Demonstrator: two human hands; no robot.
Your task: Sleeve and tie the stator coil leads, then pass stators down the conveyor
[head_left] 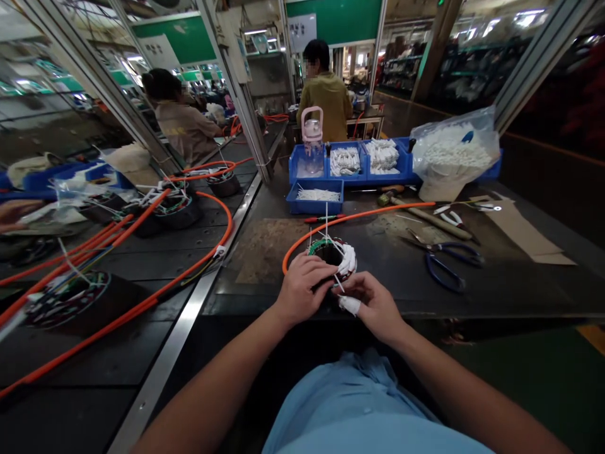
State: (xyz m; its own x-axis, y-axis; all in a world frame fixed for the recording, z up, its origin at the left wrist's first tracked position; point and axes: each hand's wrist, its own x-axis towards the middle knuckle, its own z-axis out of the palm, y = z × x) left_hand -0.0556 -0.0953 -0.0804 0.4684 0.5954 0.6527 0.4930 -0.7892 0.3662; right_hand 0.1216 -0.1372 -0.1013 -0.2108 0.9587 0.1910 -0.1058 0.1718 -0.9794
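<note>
A ring-shaped wound coil part (348, 260) with white wrapping and green edging stands on the dark workbench near its front edge. Thin white ties stick up from it, and an orange cable curves around its far side. My left hand (305, 287) lies against the near left of the ring, its fingers bent toward the rim. At the near right, my right hand (373, 302) pinches a white tie (339, 283) by the rim; white tape wraps its thumb. Whether my left fingers grip the ring or a tie is hidden.
Blue bins (314, 197) with white pieces stand at the back. Blue-handled cutters (444, 271), a hammer (430, 221) and cardboard (529, 233) lie to the right. More coil parts (85, 302) and orange cables fill the left bench. Two people sit beyond.
</note>
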